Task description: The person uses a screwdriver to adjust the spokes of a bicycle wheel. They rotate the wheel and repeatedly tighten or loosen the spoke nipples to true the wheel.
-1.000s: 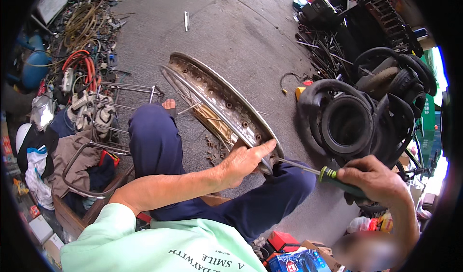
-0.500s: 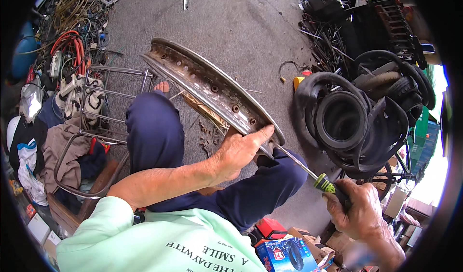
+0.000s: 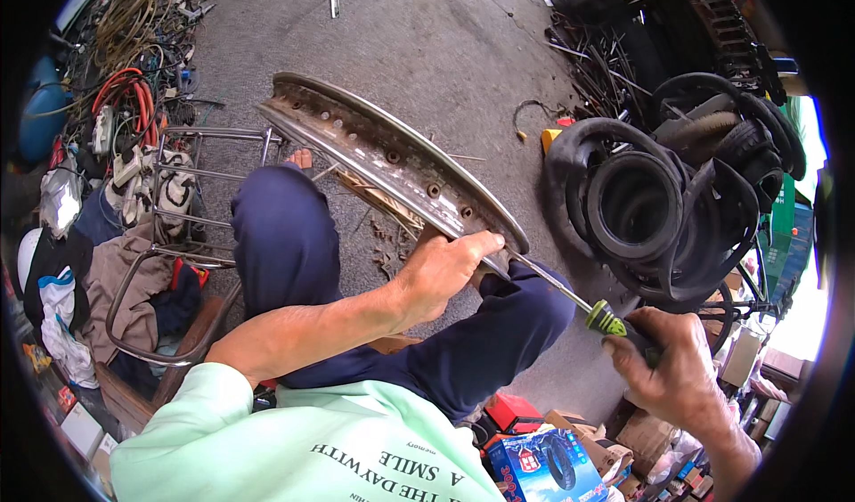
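A worn metal wheel rim [image 3: 411, 174], with rusty holes along its channel, slants across my lap over my knees. My left hand [image 3: 438, 272] grips its near right end, thumb pressed on the channel near the edge. My right hand [image 3: 670, 359] is wrapped round the green and black handle of a screwdriver [image 3: 557, 283]. Its long shaft points left, and the tip reaches the rim's end beside my left thumb. Exactly what the tip touches is hidden.
Black tyres [image 3: 634, 201] are piled on the right, below a heap of metal rods [image 3: 598, 73]. A chrome tubular frame [image 3: 165, 356] stands left, near tangled cables [image 3: 134, 21] and clothes [image 3: 120, 293]. Close on my right lies a blue box [image 3: 545, 466].
My right hand and the screwdriver have shifted slightly to the right and away from me. The rim and my left hand have barely moved.
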The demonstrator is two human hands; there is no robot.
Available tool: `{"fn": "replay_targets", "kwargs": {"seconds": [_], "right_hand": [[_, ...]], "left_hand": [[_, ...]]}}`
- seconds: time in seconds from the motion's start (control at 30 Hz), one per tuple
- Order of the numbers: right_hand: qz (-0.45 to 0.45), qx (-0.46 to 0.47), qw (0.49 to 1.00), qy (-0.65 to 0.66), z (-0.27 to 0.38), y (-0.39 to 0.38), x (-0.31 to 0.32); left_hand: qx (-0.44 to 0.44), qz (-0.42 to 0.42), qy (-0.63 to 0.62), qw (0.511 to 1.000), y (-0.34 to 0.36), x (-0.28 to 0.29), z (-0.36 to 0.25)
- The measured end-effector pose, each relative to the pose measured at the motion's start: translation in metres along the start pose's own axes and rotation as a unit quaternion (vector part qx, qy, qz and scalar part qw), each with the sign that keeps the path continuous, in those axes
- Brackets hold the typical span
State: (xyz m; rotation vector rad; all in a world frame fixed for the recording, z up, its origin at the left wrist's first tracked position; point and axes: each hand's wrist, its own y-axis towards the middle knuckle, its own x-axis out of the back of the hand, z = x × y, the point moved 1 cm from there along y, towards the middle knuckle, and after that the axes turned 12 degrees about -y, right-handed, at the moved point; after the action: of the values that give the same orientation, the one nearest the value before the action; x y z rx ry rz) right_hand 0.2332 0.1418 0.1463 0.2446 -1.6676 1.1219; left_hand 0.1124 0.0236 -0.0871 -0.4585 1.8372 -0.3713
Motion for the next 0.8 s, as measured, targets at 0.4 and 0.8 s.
{"fn": "replay_targets", "kwargs": {"seconds": [0.4, 0.8], "right_hand": [[0.172, -0.140, 0.974, 0.034, 0.028, 0.003, 0.000], [0.094, -0.028, 0.979, -0.177, 0.020, -0.010, -0.011]], "left_hand": [[0.036, 0.019, 0.004, 0.999, -0.003, -0.001, 0.000], [0.022, -0.018, 0.031, 0.999, -0.003, 0.001, 0.011]]}}
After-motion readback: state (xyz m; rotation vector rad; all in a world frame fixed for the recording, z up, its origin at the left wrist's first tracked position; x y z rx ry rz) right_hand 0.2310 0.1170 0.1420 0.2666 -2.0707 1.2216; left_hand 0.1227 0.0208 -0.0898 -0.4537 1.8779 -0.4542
